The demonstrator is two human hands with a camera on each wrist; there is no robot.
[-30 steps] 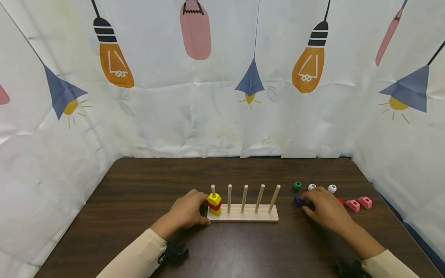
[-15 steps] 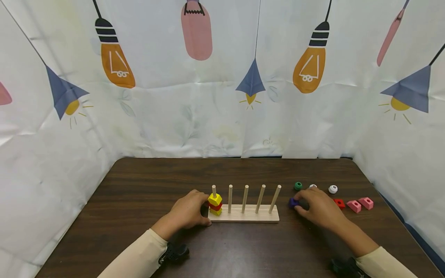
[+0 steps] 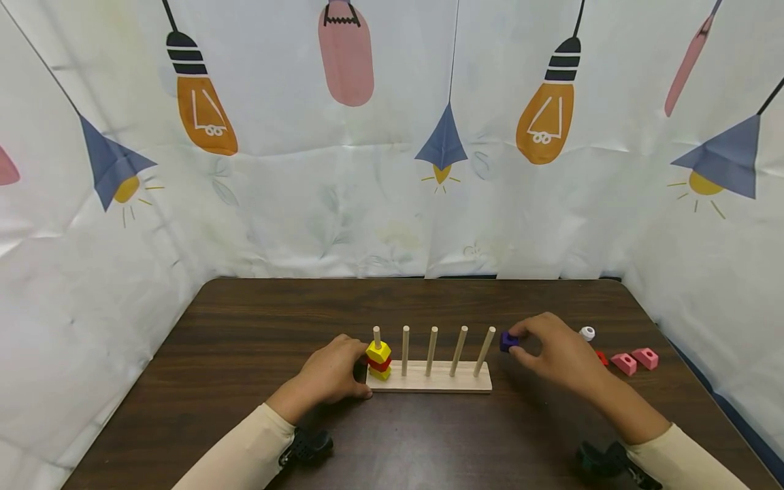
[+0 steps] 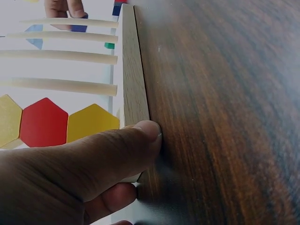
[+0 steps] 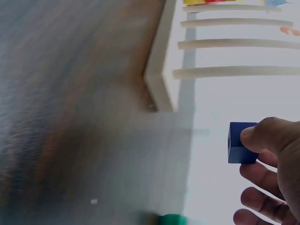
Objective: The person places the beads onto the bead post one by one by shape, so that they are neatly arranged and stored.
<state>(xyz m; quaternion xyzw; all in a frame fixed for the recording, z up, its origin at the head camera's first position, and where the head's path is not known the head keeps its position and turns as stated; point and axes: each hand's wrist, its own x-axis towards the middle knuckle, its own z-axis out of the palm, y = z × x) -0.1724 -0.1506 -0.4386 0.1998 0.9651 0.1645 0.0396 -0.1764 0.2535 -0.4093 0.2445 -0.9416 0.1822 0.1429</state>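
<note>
My left hand (image 3: 333,369) grips the left end of a wooden peg board (image 3: 429,385), thumb on its front edge. On the board's leftmost peg sit a yellow hexagonal bead (image 3: 378,352), a red hexagonal bead (image 4: 44,123) and another yellow one (image 4: 93,123). The other pegs are bare. My right hand (image 3: 560,357) pinches a dark blue block (image 3: 509,341) between thumb and fingers, just right of the board's rightmost peg (image 3: 484,350). In the right wrist view the block (image 5: 242,142) is held up off the table, with a hole showing in one side.
To the right of my right hand lie a white bead (image 3: 586,333), a partly covered red block (image 3: 602,357) and two pink blocks (image 3: 625,363). A green bead (image 5: 172,219) shows at the bottom of the right wrist view. A patterned white curtain (image 3: 367,218) hangs behind the table (image 3: 294,306).
My right hand has moved left and up from the loose pieces, lifting the dark blue block toward the pegs. The left hand stays on the board's end.
</note>
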